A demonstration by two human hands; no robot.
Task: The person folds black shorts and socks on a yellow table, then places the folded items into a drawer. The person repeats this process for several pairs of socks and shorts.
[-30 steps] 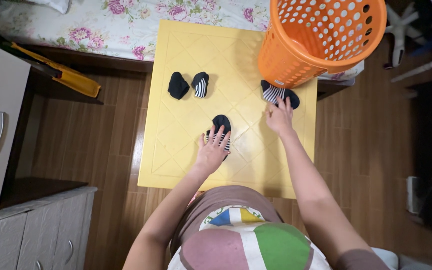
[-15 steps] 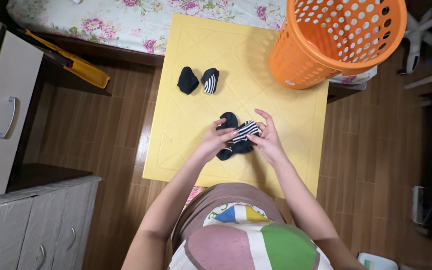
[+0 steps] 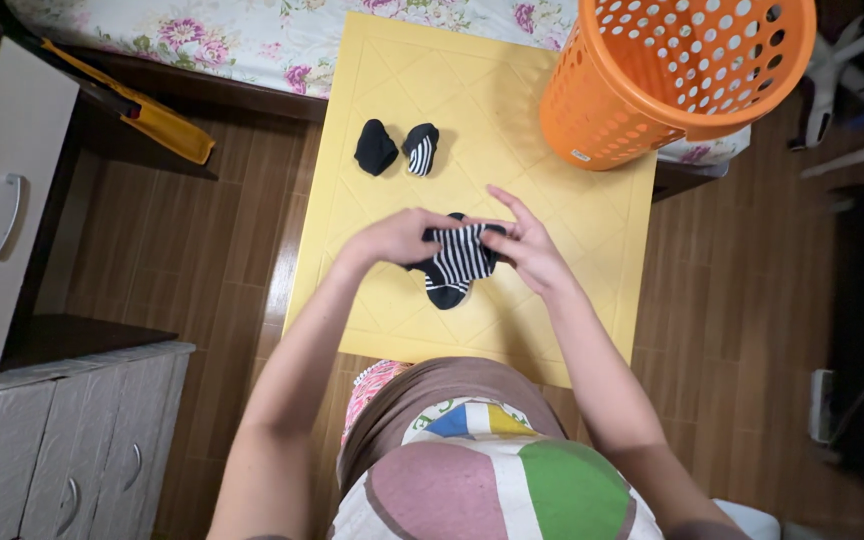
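Over the counter's (image 3: 592, 300) middle, the left hand (image 3: 392, 238) and right hand (image 3: 530, 252) each pinch the striped black sock pair (image 3: 458, 262), apparently mid-fold. Beyond lie two folded socks (image 3: 396, 148); an orange basket (image 3: 672, 80) fills the far right corner.

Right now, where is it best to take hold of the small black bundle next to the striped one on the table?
Probably pinch the black bundle from above, across its narrow middle: it lies as a compact lump on the table. Come from its left, since the striped bundle sits close on its right.
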